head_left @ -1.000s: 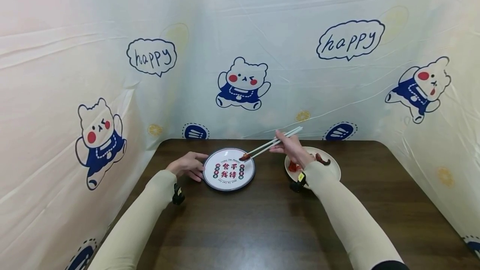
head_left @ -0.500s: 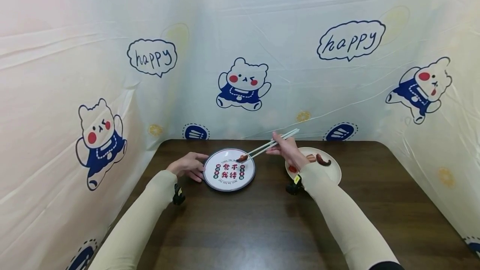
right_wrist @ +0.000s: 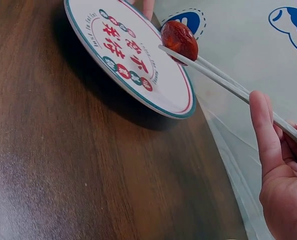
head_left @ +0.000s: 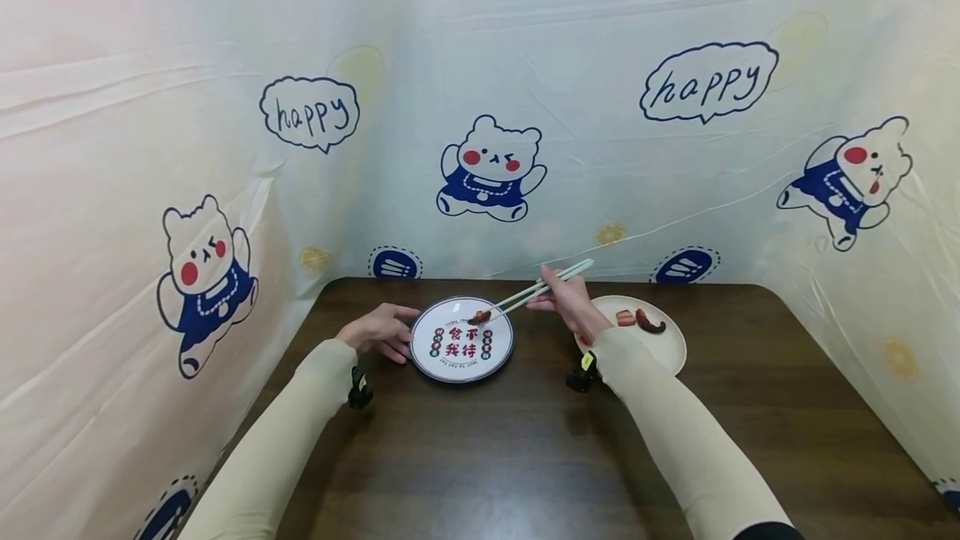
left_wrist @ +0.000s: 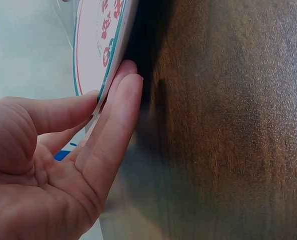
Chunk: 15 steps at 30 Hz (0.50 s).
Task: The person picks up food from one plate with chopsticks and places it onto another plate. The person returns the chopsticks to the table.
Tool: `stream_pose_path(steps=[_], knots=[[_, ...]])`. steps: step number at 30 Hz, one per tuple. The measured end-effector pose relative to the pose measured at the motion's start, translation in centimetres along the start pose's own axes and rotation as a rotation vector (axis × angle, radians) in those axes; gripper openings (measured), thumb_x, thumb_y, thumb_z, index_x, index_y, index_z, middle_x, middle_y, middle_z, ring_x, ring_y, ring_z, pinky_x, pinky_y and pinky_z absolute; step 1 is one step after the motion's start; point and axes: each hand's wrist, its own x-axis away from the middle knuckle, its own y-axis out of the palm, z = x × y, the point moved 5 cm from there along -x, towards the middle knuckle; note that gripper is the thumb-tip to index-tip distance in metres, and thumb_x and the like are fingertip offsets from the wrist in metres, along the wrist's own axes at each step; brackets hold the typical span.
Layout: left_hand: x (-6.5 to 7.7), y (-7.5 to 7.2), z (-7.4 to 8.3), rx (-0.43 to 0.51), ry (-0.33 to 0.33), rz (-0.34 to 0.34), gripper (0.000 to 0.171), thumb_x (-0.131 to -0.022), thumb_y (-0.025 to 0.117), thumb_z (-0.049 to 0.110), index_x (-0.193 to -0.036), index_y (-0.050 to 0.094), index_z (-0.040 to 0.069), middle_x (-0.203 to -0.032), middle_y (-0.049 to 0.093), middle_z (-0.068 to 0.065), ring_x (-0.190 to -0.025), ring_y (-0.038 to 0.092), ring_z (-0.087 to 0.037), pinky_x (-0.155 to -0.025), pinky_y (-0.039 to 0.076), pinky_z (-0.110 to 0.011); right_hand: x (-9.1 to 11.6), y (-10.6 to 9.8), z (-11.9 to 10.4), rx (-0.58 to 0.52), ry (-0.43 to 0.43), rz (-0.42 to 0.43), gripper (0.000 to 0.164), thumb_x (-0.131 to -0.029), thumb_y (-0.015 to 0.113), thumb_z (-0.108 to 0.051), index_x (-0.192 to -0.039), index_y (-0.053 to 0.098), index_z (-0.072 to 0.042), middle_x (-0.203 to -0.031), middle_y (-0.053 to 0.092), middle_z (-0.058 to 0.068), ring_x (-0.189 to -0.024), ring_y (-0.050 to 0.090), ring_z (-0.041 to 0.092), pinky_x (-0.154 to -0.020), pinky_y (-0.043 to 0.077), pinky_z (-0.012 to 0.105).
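A white plate with red printed characters and a dark rim [head_left: 459, 372] sits at the table's far left. My left hand [head_left: 378, 332] pinches its left edge, thumb on the rim and fingers beneath, as the left wrist view shows. My right hand [head_left: 567, 304] holds a pair of pale chopsticks [right_wrist: 223, 84]. Between their tips is a glossy reddish-brown piece of food [right_wrist: 178, 40], over the upper right of the printed plate. Whether it touches the plate I cannot tell. The cream plate [head_left: 663, 350] near my right forearm is partly hidden by it.
On the cream plate lie a dark curved piece of food [head_left: 649, 322] and a lighter, scored piece [head_left: 625, 318]. The brown table [head_left: 480, 457] ends against a printed cloth backdrop [head_left: 585, 165] at the back and sides.
My right hand has moved slightly left with the chopsticks, taking the piece of food further over the printed plate. The left hand keeps its hold on the plate's edge.
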Motion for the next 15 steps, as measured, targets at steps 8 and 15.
stream_pose_path(steps=[8,15], knots=[[-0.2,0.1,0.2,0.003,0.011,-0.012,0.062,-0.090,0.057,0.001,-0.147,0.034,0.011,-0.099,0.059,-0.023,-0.071,0.066,-0.029,-0.071,0.058,-0.043,-0.1,0.8,0.3,0.005,-0.034,0.017,0.045,-0.099,0.050,-0.023,-0.116,0.043,0.018,-0.101,0.054,0.040,-0.067,0.069,0.031,-0.075,0.057,0.046],[0.2,0.0,0.1,0.004,0.004,-0.007,0.061,-0.090,0.057,0.002,-0.147,0.035,0.010,-0.099,0.060,-0.023,-0.073,0.067,-0.031,-0.071,0.058,-0.044,-0.1,1.5,1.0,0.023,-0.035,0.045,0.038,-0.098,0.053,-0.025,-0.106,0.048,0.011,-0.093,0.060,0.034,-0.070,0.069,0.034,-0.074,0.057,0.047]])
